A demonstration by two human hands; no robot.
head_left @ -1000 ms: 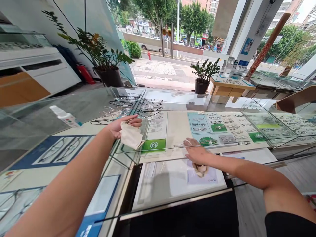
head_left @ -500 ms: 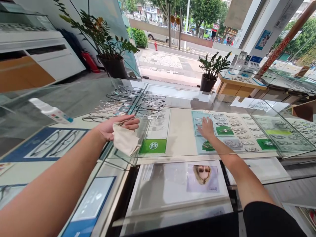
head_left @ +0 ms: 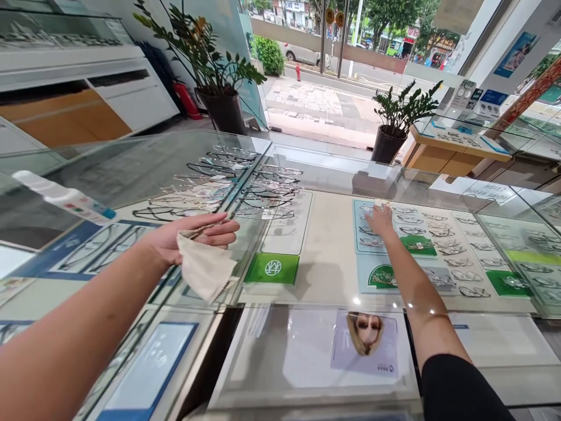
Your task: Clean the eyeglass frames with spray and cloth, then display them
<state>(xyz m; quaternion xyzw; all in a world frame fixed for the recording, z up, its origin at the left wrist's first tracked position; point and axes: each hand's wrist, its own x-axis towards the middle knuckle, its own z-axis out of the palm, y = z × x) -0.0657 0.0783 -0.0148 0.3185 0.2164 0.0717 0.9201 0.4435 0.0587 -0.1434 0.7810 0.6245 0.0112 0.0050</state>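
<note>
My left hand is closed on a beige cleaning cloth, which hangs below the fingers over the glass counter's corner. My right hand reaches into the display area at the upper part of a light-blue card. Its fingers look apart, close to the eyeglasses on that card; whether they touch a pair is too small to tell. Rows of eyeglasses lie to the right of this hand. More eyeglasses are spread on the glass beyond my left hand.
A white spray bottle stands on the glass at the left. A green card lies between my hands. Glass panes edge the counter. Potted plants stand beyond it, by the doorway.
My right hand has moved toward the far edge of the light-blue card. My left hand, still holding the cloth, has shifted slightly left and down in view. The camera has turned a little left.
</note>
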